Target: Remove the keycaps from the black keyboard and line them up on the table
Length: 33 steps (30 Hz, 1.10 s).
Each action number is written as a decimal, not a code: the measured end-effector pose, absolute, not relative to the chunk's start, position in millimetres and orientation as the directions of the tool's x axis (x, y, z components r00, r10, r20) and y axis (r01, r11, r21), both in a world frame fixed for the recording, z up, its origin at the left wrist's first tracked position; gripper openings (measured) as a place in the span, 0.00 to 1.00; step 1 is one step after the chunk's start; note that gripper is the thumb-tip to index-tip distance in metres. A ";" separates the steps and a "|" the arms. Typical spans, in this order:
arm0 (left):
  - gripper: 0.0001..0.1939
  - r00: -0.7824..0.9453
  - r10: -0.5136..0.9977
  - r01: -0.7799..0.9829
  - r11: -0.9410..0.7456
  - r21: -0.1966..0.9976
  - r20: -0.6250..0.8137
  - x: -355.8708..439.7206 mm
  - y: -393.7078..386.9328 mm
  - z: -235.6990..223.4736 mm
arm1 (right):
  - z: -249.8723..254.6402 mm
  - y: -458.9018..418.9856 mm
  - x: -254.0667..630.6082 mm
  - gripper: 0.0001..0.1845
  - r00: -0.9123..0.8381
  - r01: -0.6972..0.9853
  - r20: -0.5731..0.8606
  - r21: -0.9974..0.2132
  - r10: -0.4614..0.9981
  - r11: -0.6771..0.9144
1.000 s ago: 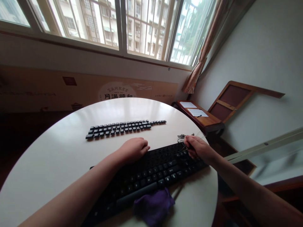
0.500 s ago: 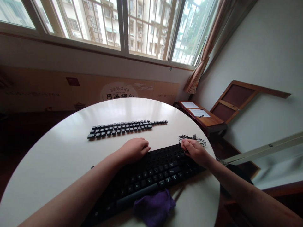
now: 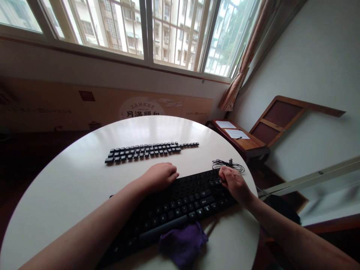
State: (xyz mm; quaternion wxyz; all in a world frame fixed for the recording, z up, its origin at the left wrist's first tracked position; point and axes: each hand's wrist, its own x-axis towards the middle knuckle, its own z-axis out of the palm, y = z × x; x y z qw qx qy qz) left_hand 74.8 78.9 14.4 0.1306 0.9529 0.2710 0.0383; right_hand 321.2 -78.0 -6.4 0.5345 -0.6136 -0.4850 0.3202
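Observation:
A black keyboard [image 3: 180, 213] lies slanted across the round white table, its upper rows showing bare sockets without keycaps. My left hand [image 3: 161, 178] is curled closed over its far edge, fingertips partly hidden. Above the keyboard's right part, my right hand [image 3: 233, 182] is closed in a pinch, mostly hiding the thin wire tool in it. Several loose black keycaps [image 3: 143, 152] stand in rows beyond the keyboard. A purple cloth [image 3: 184, 243] lies crumpled at the near edge, with a thin dark stick-like thing beside it.
A coiled black cable [image 3: 236, 167] rests behind my right hand. The white table's [image 3: 56, 187] rounded edge runs close by my right forearm. Beyond it, a low wooden piece of furniture [image 3: 253, 141] bears papers [image 3: 237, 134] and a pen. Windows and a printed panel [image 3: 104, 101] are farther back.
My right hand first drew back left and down from near the cable, uncovering it, then shifted slightly right. Thin wire strands showed beside it earlier. My left hand stays put on the keyboard.

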 end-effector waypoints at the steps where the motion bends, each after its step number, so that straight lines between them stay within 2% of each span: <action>1: 0.17 0.851 0.525 0.504 -0.820 0.271 0.005 74.8 78.9 14.4 | -6.5 -77.7 321.9 0.25 0.335 0.237 0.126 -0.970 0.934 0.045; 7: 0.18 0.855 0.519 0.498 -0.825 0.267 0.011 74.2 76.5 16.3 | -3.8 -74.3 327.7 0.22 0.423 0.086 0.173 -0.985 0.889 0.151; 11: 0.19 0.863 0.497 0.443 -0.830 0.339 0.091 73.0 72.2 23.1 | 13.2 -73.7 316.6 0.22 0.294 0.236 0.309 -0.940 0.904 0.245; 15: 0.18 0.875 0.447 0.313 -0.813 0.490 0.183 71.2 65.3 32.5 | 41.7 -67.8 289.2 0.23 -0.020 0.430 0.427 -0.813 0.904 0.393; 19: 0.18 0.890 0.409 0.238 -0.794 0.559 0.203 69.9 57.5 37.1 | 56.0 -58.8 265.5 0.20 -0.255 0.506 0.449 -0.693 0.857 0.513; 23: 0.16 0.873 0.450 0.254 -0.746 0.616 0.186 70.0 53.9 39.1 | 54.1 -58.0 259.9 0.18 -0.285 0.593 0.521 -0.563 0.804 0.576; 28: 0.15 0.865 0.474 0.209 -0.638 0.741 0.164 68.1 57.9 39.3 | 60.0 -62.7 263.5 0.15 -0.285 0.828 0.669 -0.190 0.687 0.528; 30: 0.16 0.868 0.476 0.206 -0.602 0.771 0.139 67.3 60.2 37.5 | 61.8 -57.9 264.9 0.11 -0.307 0.843 0.656 -0.150 0.690 0.517; 33: 0.18 0.884 0.452 0.191 -0.586 0.788 0.122 67.0 62.5 34.1 | 55.9 -42.3 267.8 0.14 -0.408 0.795 0.512 -0.208 0.756 0.570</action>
